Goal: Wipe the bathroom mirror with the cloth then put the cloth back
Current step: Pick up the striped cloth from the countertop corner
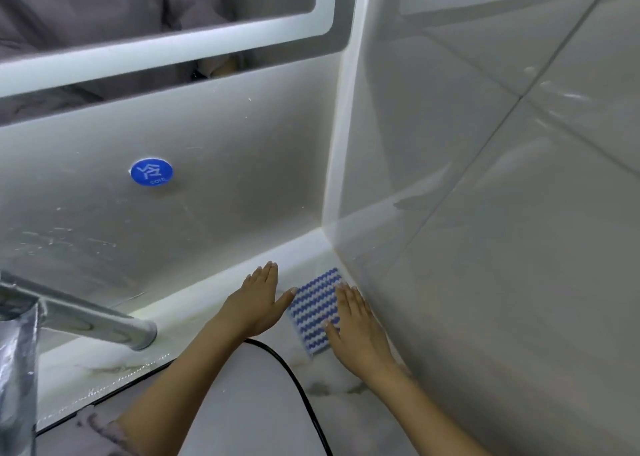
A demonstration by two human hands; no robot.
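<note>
Marble counter under one mirror, where we count one chrome tap, one blue sticker, left hand flat with fingers straight beside one blue-white cloth lying in the corner, right hand flat on its right edge.

The cloth in the far right corner carried blue and white zigzag stripes. The round sticker on the far wall was blue with white marks. The countertop was white marble veined with grey, the basin rim black, the tap at left silver, the right wall tiles pale grey. The mirror bore a frosted white band.
</note>
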